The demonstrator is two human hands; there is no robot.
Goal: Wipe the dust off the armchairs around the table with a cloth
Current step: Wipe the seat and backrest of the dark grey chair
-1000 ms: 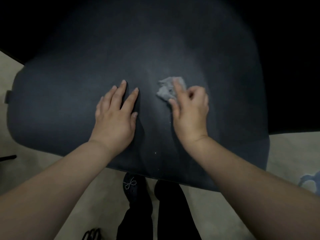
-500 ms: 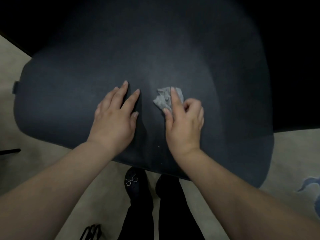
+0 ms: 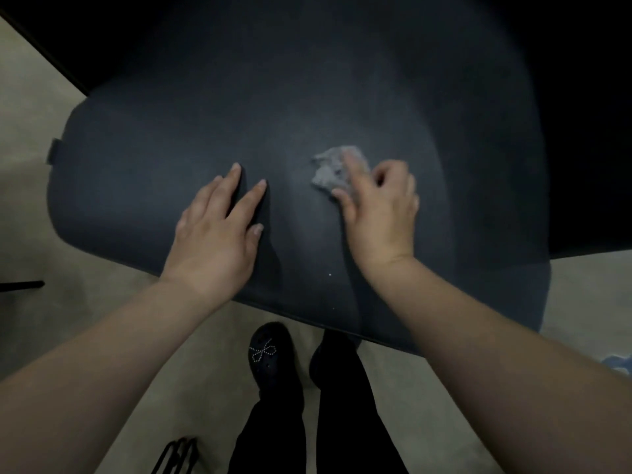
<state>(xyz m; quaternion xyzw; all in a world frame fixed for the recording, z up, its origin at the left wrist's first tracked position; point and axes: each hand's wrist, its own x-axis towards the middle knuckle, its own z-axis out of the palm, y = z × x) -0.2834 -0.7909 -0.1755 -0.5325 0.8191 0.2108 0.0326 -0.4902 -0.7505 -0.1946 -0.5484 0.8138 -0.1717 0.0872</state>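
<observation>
A dark blue-grey armchair seat cushion (image 3: 171,148) fills most of the head view. My left hand (image 3: 219,230) rests flat on the cushion, fingers straight and slightly spread. A small crumpled grey cloth (image 3: 328,169) lies on the cushion to the right of it. My right hand (image 3: 379,206) holds the cloth against the seat, forefinger stretched over it, thumb at its near edge, the other fingers curled. The hand is a little motion-blurred.
The chair's dark backrest (image 3: 342,46) rises beyond the seat. Beige floor (image 3: 51,319) shows to the left, right and below. My dark shoes (image 3: 270,357) and trouser legs stand at the cushion's front edge. A thin black wire object (image 3: 178,453) lies near the bottom.
My right hand slid the cloth toward me, then back away and slightly right across the seat. My left hand stayed flat in about the same place.
</observation>
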